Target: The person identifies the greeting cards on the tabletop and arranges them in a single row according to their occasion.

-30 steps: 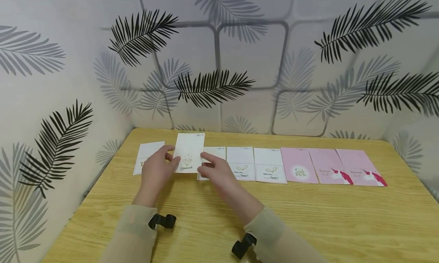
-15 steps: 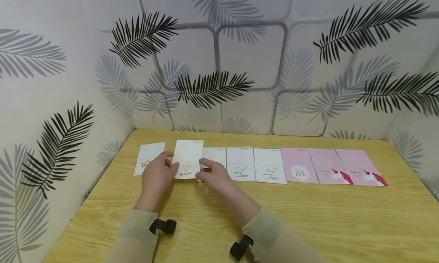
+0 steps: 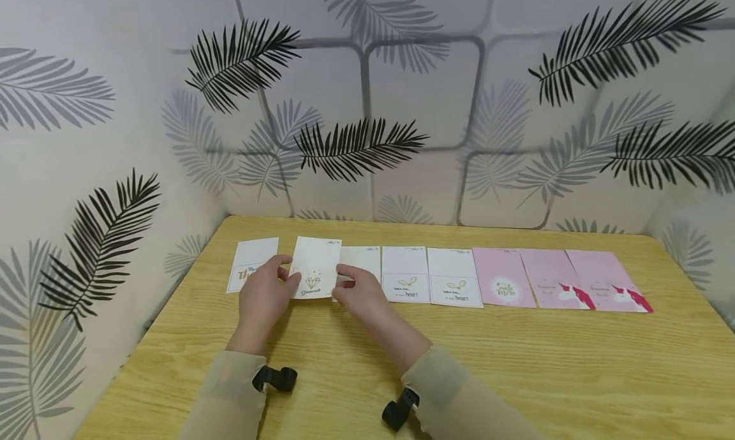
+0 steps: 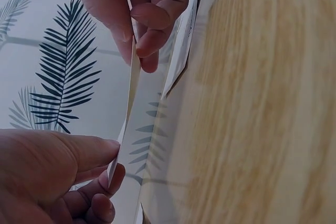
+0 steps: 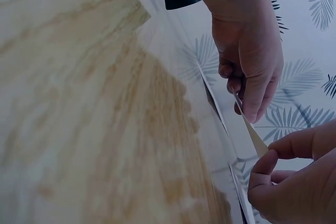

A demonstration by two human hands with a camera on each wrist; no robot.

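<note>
A white card (image 3: 316, 261) with a gold diamond print and the word "Diamonds" is held by both hands above the table. My left hand (image 3: 264, 293) pinches its left edge between thumb and fingers. At the right edge, my right hand (image 3: 360, 291) pinches the lower part. Both wrist views show the card edge-on; in the left one the card (image 4: 131, 93) stands apart from the table. Left of my left hand lies a white card (image 3: 256, 250) with gold lettering, partly covered by the fingers. Another white card (image 3: 362, 256) lies partly behind my right hand.
Rightward along the row lie two white cards with winged hearts, the nearer one (image 3: 404, 261) beside the other (image 3: 456, 264). Beyond them are a pink "Smile More" card (image 3: 504, 264) and two pink unicorn cards (image 3: 608, 268). A patterned wall (image 3: 413, 191) rises behind the wooden table (image 3: 517, 376).
Both hands have lowered the diamond card slightly toward the table, into the gap between the neighbouring white cards. The grip on it stays the same, and the other cards have not moved.
</note>
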